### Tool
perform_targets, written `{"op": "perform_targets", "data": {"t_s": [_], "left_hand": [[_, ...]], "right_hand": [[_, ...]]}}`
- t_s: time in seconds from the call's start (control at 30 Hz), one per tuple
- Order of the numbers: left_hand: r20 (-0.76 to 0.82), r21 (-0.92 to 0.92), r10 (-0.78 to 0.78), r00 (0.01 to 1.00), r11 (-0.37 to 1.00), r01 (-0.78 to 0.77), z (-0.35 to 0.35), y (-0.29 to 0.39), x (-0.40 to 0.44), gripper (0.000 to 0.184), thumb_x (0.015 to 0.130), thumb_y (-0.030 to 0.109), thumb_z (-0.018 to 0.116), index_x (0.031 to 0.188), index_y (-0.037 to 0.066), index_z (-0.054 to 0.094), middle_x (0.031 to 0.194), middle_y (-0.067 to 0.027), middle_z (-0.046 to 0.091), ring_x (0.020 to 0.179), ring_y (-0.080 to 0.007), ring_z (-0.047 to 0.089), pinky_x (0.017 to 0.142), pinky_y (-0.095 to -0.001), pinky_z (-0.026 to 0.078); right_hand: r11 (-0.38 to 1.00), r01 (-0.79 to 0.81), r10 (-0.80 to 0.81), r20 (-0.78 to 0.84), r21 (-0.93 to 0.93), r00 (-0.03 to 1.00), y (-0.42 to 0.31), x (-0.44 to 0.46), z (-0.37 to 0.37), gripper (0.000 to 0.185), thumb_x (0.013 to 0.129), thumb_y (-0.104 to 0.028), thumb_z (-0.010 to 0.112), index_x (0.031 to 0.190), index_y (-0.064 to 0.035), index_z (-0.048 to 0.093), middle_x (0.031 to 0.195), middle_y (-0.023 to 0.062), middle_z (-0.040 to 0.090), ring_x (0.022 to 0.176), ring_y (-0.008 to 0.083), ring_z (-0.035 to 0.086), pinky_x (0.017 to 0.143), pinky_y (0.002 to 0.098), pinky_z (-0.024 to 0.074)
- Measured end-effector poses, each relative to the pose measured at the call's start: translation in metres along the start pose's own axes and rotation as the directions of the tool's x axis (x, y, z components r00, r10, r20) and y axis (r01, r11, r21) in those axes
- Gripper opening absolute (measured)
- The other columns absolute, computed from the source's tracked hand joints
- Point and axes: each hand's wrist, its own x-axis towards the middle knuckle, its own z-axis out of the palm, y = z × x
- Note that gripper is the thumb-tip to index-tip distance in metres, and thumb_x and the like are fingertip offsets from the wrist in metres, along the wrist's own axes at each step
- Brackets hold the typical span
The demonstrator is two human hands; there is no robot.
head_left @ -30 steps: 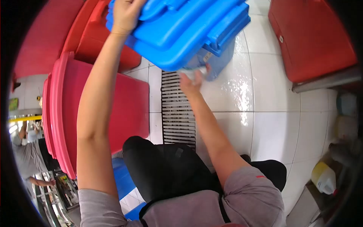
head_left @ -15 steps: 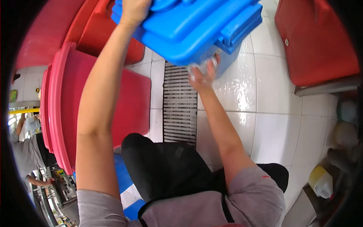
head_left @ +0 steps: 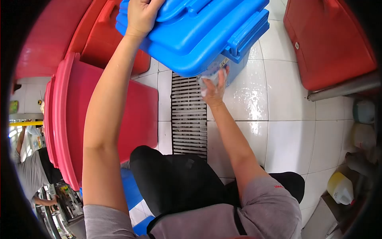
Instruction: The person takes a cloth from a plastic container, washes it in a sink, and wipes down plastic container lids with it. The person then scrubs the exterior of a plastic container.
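A large storage box with a blue lid (head_left: 187, 36) and a translucent bluish body stands tilted over the floor at the top. My left hand (head_left: 141, 18) grips the lid's left part, its fingers partly cut off by the frame's top edge. Low on the box's near side, just under the lid's rim, my right hand (head_left: 216, 89) presses a crumpled whitish wad (head_left: 205, 81) against the wall; I cannot tell whether it is cloth or a scrubber. A lid latch (head_left: 246, 36) sits on the right edge, with a printed label (head_left: 224, 63) below it.
Pink bins (head_left: 111, 107) stand on the left, red containers at upper left and right (head_left: 330, 44). A slotted floor drain (head_left: 189, 119) runs through wet white tiles. Bottles, one with yellow liquid (head_left: 340, 187), line the right. Another person (head_left: 34, 171) is at far left.
The box has shifted slightly left, its near lid edge lower in view, and more of its label shows. My right hand has moved a little down along its side, keeping the whitish wad.
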Motion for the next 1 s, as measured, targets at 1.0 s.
{"op": "perform_targets", "data": {"t_s": [1.0], "left_hand": [[0.032,0.026,-0.068,0.997,0.997,0.067,-0.002,0.011,-0.005,0.030,0.077,0.027,0.050,0.057,0.005,0.046,0.050,0.0002,0.040,0.049,-0.0079,0.039,0.046,-0.0251,0.030]], "right_hand": [[0.995,-0.076,0.080,-0.069,0.059,0.994,0.001,-0.021,0.002,0.041,0.067,-0.005,0.058,0.101,-0.0188,0.039,0.126,0.0187,0.024,0.116,0.0450,0.025,0.093,0.0590,0.0211]]}}
